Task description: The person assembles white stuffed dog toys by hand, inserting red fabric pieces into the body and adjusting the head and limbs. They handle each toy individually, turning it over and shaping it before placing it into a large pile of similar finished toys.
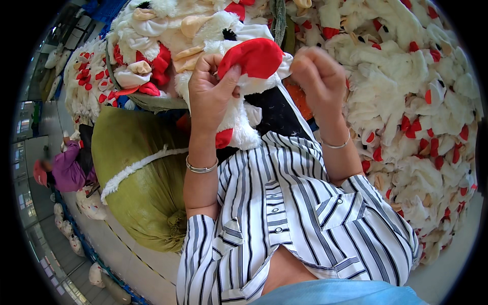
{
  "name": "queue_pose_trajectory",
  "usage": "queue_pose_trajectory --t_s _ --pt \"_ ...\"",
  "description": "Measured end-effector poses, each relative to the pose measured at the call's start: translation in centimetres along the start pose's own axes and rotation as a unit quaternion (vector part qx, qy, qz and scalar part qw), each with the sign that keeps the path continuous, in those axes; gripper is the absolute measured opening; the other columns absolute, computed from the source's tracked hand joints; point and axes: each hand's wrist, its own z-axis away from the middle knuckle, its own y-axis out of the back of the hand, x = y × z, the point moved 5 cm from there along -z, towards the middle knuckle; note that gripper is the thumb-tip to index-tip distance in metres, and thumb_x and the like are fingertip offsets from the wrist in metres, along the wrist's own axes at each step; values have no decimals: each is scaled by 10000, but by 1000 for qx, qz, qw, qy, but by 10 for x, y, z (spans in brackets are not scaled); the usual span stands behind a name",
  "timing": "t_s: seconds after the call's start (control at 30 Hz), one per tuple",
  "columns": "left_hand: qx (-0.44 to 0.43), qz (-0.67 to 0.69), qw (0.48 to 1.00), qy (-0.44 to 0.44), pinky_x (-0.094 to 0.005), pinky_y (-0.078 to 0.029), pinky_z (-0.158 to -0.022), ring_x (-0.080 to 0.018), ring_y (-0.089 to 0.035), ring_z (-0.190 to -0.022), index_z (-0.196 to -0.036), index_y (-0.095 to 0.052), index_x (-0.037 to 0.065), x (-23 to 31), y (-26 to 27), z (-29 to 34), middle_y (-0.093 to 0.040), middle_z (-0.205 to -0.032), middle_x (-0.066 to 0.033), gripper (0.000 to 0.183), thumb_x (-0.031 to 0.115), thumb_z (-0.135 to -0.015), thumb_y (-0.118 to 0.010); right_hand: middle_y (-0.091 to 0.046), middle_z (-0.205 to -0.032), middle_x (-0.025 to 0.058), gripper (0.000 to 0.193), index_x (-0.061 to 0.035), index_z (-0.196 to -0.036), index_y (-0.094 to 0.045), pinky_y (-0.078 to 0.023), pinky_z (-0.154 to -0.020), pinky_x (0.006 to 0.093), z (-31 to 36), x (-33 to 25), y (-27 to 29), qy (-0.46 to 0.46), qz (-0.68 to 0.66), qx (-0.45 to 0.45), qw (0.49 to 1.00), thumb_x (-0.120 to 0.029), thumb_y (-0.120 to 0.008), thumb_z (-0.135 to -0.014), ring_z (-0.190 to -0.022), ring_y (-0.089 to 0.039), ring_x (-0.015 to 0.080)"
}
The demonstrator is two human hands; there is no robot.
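Note:
My left hand [211,89] pinches a white plush toy skin [244,132] by its rounded red fabric part [254,56], thumb in front. The furry white body of the skin hangs below the hand, with another red patch near its lower end. Just right of the red part is my right hand [317,76], its fingers curled together and slightly blurred. A bit of white cloth shows by its fingertips; what it grips, if anything, I cannot make out.
A large round container [147,101] of plush skins stands ahead on the left. Below it sits a full olive-green sack [142,178] with a white furry strip across it. A big heap of white plush skins [417,117] fills the right. A person in purple [71,168] is at far left.

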Motion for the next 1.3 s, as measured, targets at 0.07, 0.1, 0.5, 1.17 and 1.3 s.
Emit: queue_pose_trajectory --t_s 0.07,0.1,0.5,1.17,1.3 --pt "-17 -1 1000 -3 -195 -506 -634 -37 -591 -717 -1059 -562 27 0 -7 1 -630 -895 -6 221 58 -877 -684 -572 -634 -15 162 11 -761 -628 -383 -501 216 8 -9 -19 -32 -17 -161 986 -98 -681 -868 -578 -498 41" --pt "-38 1 999 -21 -203 -512 -674 -50 -602 -749 -1068 -562 20 1 -11 3 -634 -913 -18 220 60 -884 -675 -580 -647 -14 160 10 -781 -624 -382 -504 210 12 -1 -26 -70 -59 -153 984 -106 -685 -871 -587 -499 37" --pt "-88 -63 993 -47 -196 -496 -604 -55 -597 -686 -969 -633 7 6 -21 12 -631 -960 -16 74 50 -909 -643 -576 -707 -39 274 8 -822 -596 -419 -546 186 13 33 -36 -161 -82 -90 979 -228 -723 -880 -645 -519 16" --pt "-26 -108 989 -96 -238 -563 -724 -103 -660 -811 -941 -613 -43 27 -22 15 -647 -979 -71 50 -5 -908 -617 -628 -786 -13 182 26 -973 -661 -455 -649 188 13 31 -36 -148 -197 -134 960 -148 -641 -926 -719 -557 38" --pt "-48 -147 975 -162 -239 -555 -715 -100 -652 -774 -972 -639 -30 36 -22 14 -664 -931 -65 107 12 -876 -662 -630 -798 -20 189 27 -982 -666 -456 -662 189 11 41 -29 -168 -174 -138 960 -154 -642 -930 -740 -558 53"
